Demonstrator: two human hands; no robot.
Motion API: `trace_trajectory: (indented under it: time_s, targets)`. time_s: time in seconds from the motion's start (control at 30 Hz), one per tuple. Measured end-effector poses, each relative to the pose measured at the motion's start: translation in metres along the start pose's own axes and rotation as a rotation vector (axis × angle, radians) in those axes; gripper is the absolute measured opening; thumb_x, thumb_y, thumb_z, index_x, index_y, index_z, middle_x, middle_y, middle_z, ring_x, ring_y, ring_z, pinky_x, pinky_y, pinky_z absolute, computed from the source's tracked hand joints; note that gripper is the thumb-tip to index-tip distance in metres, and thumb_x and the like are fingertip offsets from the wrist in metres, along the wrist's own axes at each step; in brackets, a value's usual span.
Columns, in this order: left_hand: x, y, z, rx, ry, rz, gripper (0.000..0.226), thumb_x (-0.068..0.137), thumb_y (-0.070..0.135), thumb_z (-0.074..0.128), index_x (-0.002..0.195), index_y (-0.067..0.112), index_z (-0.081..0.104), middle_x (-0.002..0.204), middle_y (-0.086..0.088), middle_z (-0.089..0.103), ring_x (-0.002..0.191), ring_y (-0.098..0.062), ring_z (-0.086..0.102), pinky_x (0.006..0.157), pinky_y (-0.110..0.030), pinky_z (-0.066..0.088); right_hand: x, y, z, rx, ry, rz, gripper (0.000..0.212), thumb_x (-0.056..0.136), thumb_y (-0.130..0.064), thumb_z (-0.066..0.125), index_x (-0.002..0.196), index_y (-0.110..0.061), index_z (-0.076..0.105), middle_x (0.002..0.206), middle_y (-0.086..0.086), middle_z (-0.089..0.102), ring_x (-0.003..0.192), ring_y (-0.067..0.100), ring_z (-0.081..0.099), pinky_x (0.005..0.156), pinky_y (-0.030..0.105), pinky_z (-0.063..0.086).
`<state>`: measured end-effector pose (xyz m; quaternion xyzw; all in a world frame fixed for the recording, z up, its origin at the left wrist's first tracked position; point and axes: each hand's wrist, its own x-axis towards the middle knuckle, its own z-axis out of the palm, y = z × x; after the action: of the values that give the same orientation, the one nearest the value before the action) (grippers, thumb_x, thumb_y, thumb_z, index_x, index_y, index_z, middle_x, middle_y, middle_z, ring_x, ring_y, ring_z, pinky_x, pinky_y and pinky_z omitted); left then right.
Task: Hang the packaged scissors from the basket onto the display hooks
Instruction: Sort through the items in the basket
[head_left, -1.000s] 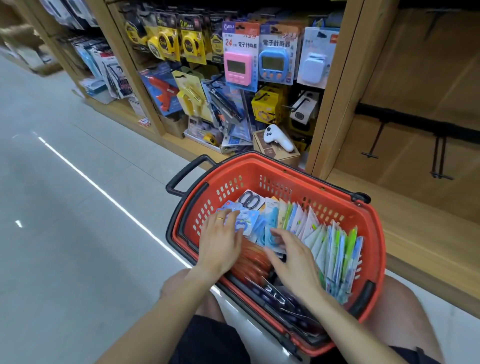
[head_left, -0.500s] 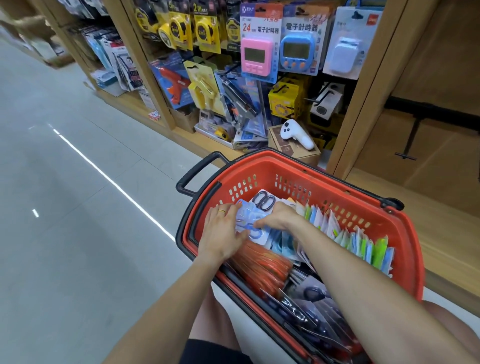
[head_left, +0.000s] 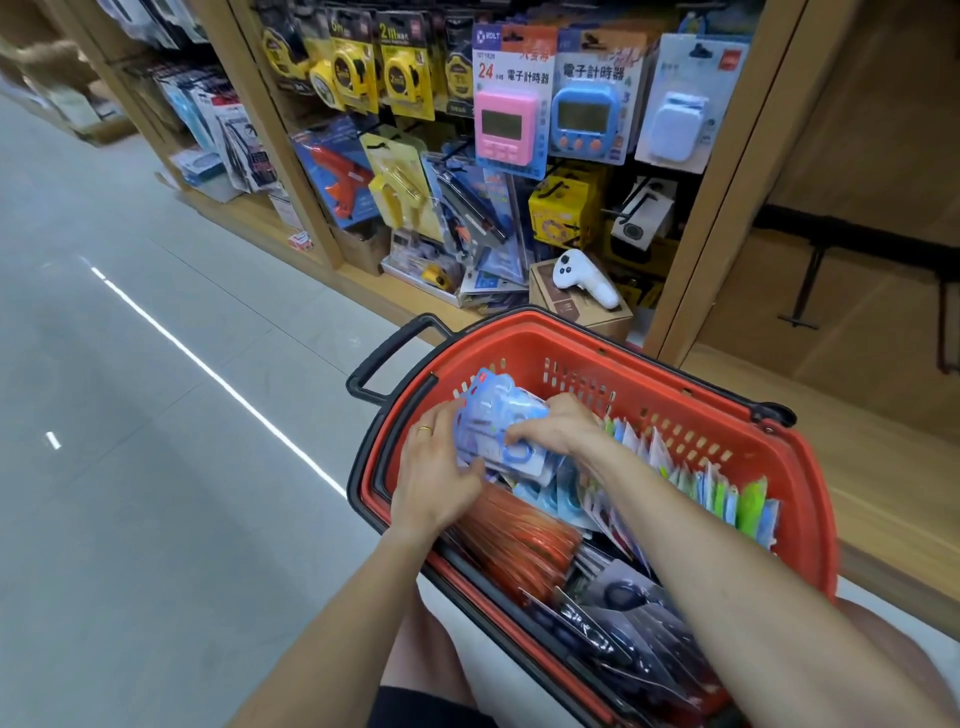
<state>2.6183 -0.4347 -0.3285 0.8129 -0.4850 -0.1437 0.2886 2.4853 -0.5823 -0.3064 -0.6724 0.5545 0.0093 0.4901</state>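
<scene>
A red shopping basket (head_left: 691, 384) with black handles rests on my lap, full of packaged scissors. Both hands are at its far left end on a stack of blue scissors packs (head_left: 498, 423). My left hand (head_left: 436, 467), with a ring on one finger, grips the stack's left side. My right hand (head_left: 558, 428) curls its fingers over the stack's right side. The stack is lifted and tilted above the other packs. Orange-handled scissors packs (head_left: 524, 535) and dark-handled ones (head_left: 623, 629) lie nearer me. Bare black display hooks (head_left: 802, 291) jut from the wooden panel at the right.
A wooden shelf bay ahead holds hanging tape measures (head_left: 358, 73), a pink timer (head_left: 506, 127), a blue timer (head_left: 584, 119), glue guns and boxes. A white controller (head_left: 584, 278) lies on a cardboard box. Grey tiled floor (head_left: 130, 415) spreads to the left.
My right hand moved from the basket's middle to the far left end and joined my left hand on the blue packs. The stack has risen and tilted. The camera came closer to the shelf.
</scene>
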Motion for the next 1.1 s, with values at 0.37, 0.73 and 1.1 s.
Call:
trace_trajectory:
  time_s: [0.37,0.73,1.1]
  targets:
    - [0.009,0.042,-0.025,0.115,0.038,0.421,0.103,0.077,0.080,0.069,0.156,0.021,0.044,0.157,-0.001,0.048,0.147,-0.023,0.042,0.123,-0.051,0.032,-0.075,-0.002,-0.115,-0.390,-0.057,-0.259,0.051,0.061,-0.040,0.096,0.101,-0.019,0.073,0.110,0.001,0.071,0.102,0.024,0.066,0.085,0.039,0.054]
    - [0.000,0.183,-0.072,-0.357,-0.696,0.318,0.036,0.085,0.026,0.089,0.115,0.022,0.069,0.086,0.015,0.077,0.073,0.000,0.071,0.061,-0.017,0.052,-0.173,-0.043,-0.211,-0.425,-0.070,-0.476,0.062,0.060,-0.031,0.100,0.114,-0.027,0.070,0.103,-0.016,0.073,0.099,0.007,0.068,0.086,0.029,0.057]
    - [-0.004,0.278,-0.052,-0.990,-0.472,0.174,0.035,0.089,0.000,0.077,0.123,0.004,0.071,0.112,-0.013,0.080,0.098,-0.028,0.078,0.079,-0.032,0.063,-0.212,0.030,-0.186,0.791,0.745,-0.489,0.064,0.061,-0.046,0.094,0.112,-0.023,0.063,0.105,0.003,0.067,0.084,0.010,0.064,0.074,0.026,0.053]
